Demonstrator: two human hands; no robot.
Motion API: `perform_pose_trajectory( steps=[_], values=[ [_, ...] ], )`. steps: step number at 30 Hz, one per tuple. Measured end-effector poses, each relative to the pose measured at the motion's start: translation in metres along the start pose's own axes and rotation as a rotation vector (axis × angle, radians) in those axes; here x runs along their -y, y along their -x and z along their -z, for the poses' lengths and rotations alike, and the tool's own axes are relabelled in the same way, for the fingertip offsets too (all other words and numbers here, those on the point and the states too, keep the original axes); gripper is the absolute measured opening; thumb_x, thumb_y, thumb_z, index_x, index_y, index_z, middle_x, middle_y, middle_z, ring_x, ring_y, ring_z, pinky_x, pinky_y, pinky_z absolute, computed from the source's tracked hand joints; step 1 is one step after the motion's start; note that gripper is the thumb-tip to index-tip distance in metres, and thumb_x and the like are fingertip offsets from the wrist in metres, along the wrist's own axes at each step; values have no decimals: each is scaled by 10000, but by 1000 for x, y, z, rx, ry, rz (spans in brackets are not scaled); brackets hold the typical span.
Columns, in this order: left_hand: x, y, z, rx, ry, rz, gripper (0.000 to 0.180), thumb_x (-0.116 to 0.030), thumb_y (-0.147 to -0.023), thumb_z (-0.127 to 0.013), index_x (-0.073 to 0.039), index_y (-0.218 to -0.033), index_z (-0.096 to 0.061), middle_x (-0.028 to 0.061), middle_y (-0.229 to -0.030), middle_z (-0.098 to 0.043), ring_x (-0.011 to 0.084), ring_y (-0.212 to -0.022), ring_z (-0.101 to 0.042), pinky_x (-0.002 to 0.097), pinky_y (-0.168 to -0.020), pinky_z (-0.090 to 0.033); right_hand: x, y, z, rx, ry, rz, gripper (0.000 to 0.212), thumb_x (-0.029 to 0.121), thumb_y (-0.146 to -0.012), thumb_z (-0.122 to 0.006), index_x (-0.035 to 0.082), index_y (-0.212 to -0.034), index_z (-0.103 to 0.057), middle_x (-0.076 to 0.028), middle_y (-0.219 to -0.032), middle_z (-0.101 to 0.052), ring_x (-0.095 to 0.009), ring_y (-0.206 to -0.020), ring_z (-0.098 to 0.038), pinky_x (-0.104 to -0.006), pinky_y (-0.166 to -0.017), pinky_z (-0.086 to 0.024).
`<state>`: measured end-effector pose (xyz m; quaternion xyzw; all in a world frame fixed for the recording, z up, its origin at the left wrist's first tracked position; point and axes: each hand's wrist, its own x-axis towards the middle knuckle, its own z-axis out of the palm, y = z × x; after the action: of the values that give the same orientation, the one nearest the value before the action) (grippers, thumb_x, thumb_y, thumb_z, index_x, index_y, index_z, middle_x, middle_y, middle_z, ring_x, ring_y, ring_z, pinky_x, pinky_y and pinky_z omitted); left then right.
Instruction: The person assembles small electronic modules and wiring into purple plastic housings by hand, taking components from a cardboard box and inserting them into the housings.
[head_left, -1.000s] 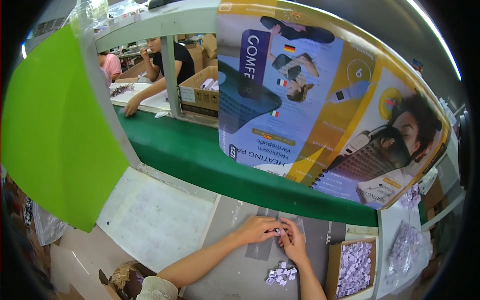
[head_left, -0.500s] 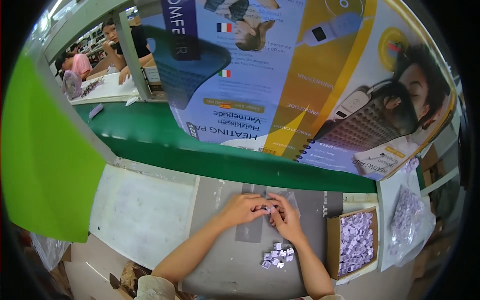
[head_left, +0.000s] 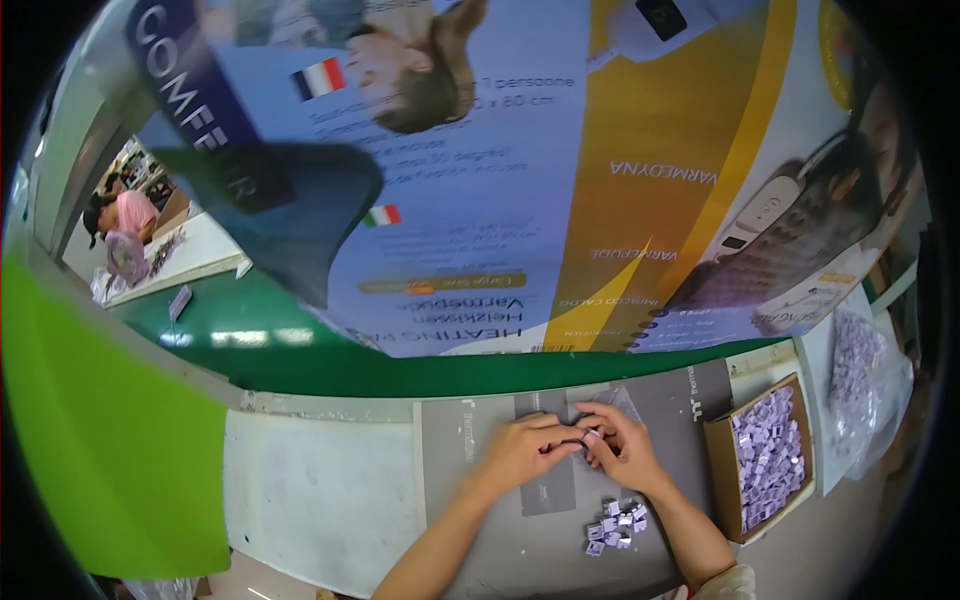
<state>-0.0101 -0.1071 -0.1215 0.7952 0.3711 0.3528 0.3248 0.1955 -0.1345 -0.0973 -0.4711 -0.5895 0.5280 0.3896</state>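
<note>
Over the grey mat (head_left: 450, 520) my two hands meet at the fingertips. My right hand (head_left: 628, 452) pinches a small light-purple plastic piece (head_left: 595, 433) between thumb and fingers. Against it, my left hand (head_left: 525, 450) has its fingers closed around something small and dark, mostly hidden. Just below my right hand lies a loose pile of similar purple plastic pieces (head_left: 615, 525), boxy and small. A clear plastic bag (head_left: 622, 403) appears to lie on the mat behind my right fingers.
An open cardboard box (head_left: 724, 480) of purple pieces stands right, beside a clear bag of more (head_left: 855, 380). A large printed carton panel (head_left: 470, 230) hangs ahead, over a green belt (head_left: 270, 335). A green panel (head_left: 110, 430) borders the left. Another person (head_left: 130, 213) sits far left.
The view has shifted, so the mat, box and hands appear farther right and the carton panel looks larger. My hands stay together at the small piece.
</note>
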Motion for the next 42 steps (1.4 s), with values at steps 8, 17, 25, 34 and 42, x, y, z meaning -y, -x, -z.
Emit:
perform_pose_trajectory(
  steps=[8, 17, 25, 34, 42],
  values=[
    [-6, 1, -1, -16, 51, 72, 226, -121, -782, -803, -137, -1003, -760, 17, -715, -588, 176, -607, -559, 315, -559, -473, 6, 6, -2, -70, 180, 55, 459, -1, -862, -727, 82, -1301, -621, -43, -1063, -677, -82, -740, -600, -226, -615, -523],
    [-9, -4, 0, -20, 52, 46, 175, -97, -744, -827, -98, -890, -731, 39, -674, -576, 172, -582, -551, 315, -534, -450, -4, 5, 1, -109, 221, 208, 340, 20, -822, -775, 39, -1145, -671, -74, -965, -675, -148, -751, -620, -279, -684, -525],
    [-6, -11, 3, -2, 19, 65, 165, -108, -736, -832, -104, -875, -744, 31, -675, -588, 152, -563, -519, 302, -529, -432, -2, 0, 3, -128, 322, 214, 384, 71, -794, -805, 75, -1160, -690, -92, -967, -673, -193, -789, -661, -312, -751, -544],
    [-12, -4, 6, 14, 112, 112, 218, -67, -723, -858, -75, -910, -746, 8, -672, -557, 109, -552, -460, 266, -516, -387, -5, 5, -1, -214, 313, 352, 386, 19, -796, -789, 58, -1169, -694, -121, -1064, -694, -216, -874, -700, -318, -779, -586],
    [-16, -8, 7, 26, 109, 149, 205, -72, -753, -847, -73, -936, -754, -1, -662, -526, 94, -547, -423, 256, -513, -360, -1, -2, 3, -236, 168, 265, 378, -44, -821, -735, 42, -1183, -667, -96, -1096, -730, -180, -934, -690, -301, -815, -572]
  ],
)
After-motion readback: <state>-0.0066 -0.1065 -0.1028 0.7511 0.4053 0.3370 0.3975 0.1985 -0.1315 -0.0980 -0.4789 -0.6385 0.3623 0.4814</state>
